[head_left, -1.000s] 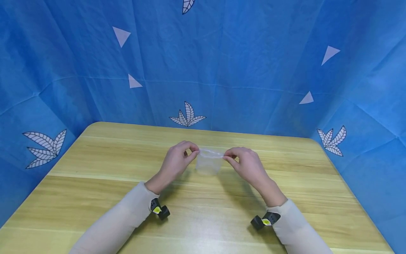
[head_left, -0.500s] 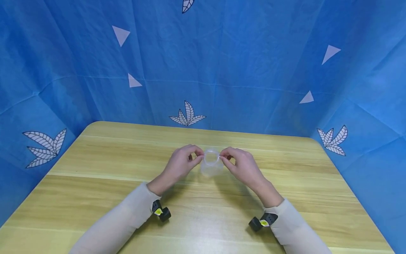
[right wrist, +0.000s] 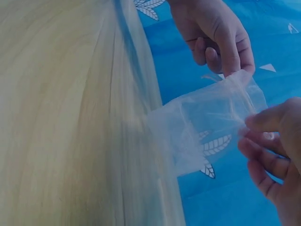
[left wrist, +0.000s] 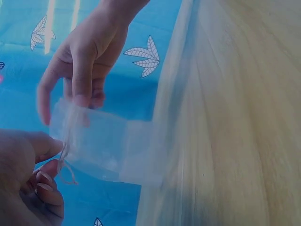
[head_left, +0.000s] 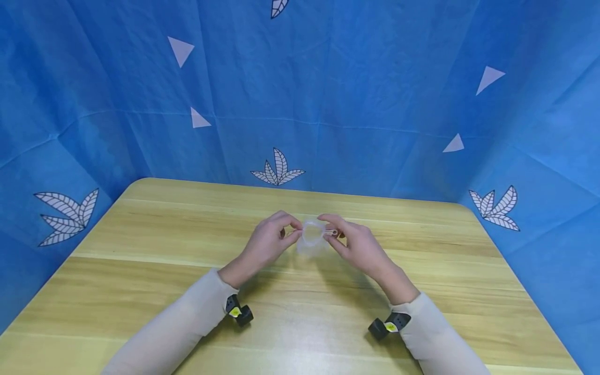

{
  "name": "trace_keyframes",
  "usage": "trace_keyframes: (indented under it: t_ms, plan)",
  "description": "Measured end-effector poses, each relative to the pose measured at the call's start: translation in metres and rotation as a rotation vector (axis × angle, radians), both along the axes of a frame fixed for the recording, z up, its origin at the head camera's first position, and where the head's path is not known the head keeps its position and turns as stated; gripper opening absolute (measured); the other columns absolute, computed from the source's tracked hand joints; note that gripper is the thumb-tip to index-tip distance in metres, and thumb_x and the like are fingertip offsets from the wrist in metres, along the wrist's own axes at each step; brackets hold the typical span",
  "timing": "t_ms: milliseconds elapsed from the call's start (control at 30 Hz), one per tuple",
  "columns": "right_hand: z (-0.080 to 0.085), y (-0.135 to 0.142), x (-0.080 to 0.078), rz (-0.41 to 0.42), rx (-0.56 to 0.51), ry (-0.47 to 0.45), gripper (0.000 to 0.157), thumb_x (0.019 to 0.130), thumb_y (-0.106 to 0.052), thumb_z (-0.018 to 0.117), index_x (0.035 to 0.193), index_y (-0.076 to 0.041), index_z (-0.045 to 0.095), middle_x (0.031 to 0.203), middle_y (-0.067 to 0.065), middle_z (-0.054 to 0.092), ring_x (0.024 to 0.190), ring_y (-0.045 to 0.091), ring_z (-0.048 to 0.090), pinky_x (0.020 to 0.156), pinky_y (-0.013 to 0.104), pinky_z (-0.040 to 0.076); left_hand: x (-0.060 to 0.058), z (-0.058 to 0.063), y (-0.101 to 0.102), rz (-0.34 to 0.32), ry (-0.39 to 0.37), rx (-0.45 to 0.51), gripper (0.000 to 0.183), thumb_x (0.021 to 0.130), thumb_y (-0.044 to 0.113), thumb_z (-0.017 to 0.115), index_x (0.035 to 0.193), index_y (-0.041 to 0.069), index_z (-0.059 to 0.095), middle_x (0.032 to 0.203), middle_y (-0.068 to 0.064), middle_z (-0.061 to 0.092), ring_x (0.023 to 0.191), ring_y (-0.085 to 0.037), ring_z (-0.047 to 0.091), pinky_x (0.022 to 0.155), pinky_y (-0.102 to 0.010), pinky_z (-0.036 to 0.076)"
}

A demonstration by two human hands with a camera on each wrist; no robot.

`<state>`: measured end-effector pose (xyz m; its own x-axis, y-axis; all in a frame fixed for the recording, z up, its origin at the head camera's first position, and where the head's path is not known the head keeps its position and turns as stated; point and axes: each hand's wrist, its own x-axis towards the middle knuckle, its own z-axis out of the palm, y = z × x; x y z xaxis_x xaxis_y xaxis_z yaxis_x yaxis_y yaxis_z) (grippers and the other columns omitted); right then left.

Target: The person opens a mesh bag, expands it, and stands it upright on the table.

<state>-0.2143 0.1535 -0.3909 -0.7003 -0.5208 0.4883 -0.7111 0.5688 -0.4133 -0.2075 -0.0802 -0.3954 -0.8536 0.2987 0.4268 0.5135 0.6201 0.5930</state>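
A small sheer white drawstring pouch [head_left: 307, 249] hangs between my two hands over the table, its mouth spread into a round opening. My left hand [head_left: 267, 237] pinches the left side of the mouth between thumb and fingertip. On the opposite side, my right hand [head_left: 355, 237] pinches the edge with its thumb and a finger, the index finger lifted away. A pale cord loop [head_left: 333, 232] sticks out at the right fingers. In the left wrist view another cord end [left wrist: 69, 174] dangles below the left fingertips. Through the thin pouch [right wrist: 197, 122] the backdrop shows in the right wrist view.
The wooden table [head_left: 140, 234] extends around both arms. A blue cloth [head_left: 375, 94] with leaf and triangle prints hangs behind it and at both sides. Each wrist carries a black strap camera, the left camera [head_left: 244, 315] and the right camera [head_left: 377, 329].
The hands have come closer together, and the pouch mouth has gone from a flat stretched line to a round opening. The right index finger has lifted and a cord loop now shows there.
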Motion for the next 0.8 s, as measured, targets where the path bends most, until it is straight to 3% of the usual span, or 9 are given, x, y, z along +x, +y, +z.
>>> trace_keyframes:
  t_ms: [133,267,500,800]
  plan:
    - [-0.0011,-0.0011,0.0002,0.064,0.035,0.071,0.02,0.092,-0.008,0.069,0.111,-0.012,0.07,0.103,-0.001,0.071,0.088,0.013,0.067,0.073,0.032,0.054,0.0007,-0.0007,0.0007,-0.016,0.007,-0.008,0.003,0.091,0.016,0.071,0.095,0.016,0.071,0.094,0.007,0.063,0.066,-0.008,0.048,0.059,-0.026,0.044]
    - [-0.0013,-0.0017,-0.0003,0.083,0.037,0.093,0.01,0.092,-0.006,0.068,0.101,-0.01,0.071,0.096,-0.003,0.07,0.084,0.011,0.065,0.071,0.031,0.053,0.0013,-0.001,0.0012,-0.031,0.033,-0.012,0.004,0.092,0.017,0.071,0.095,0.015,0.071,0.093,0.007,0.063,0.065,-0.008,0.048,0.059,-0.026,0.043]
    - [-0.0007,0.0004,-0.0017,0.117,0.059,0.118,0.008,0.093,-0.003,0.065,0.099,-0.008,0.067,0.095,-0.001,0.068,0.083,0.011,0.062,0.071,0.032,0.052,0.0014,0.0,0.0,-0.018,0.084,0.016,0.003,0.091,0.015,0.071,0.095,0.014,0.071,0.089,0.007,0.062,0.062,-0.008,0.046,0.056,-0.025,0.042]
    - [0.0016,0.0007,-0.0016,0.119,0.082,0.135,0.01,0.094,-0.009,0.066,0.103,-0.01,0.069,0.098,-0.002,0.069,0.087,0.012,0.064,0.074,0.031,0.053,0.0007,-0.0023,-0.0001,-0.046,0.091,-0.052,0.005,0.091,0.017,0.071,0.095,0.014,0.071,0.09,0.007,0.064,0.064,-0.007,0.046,0.058,-0.025,0.042]
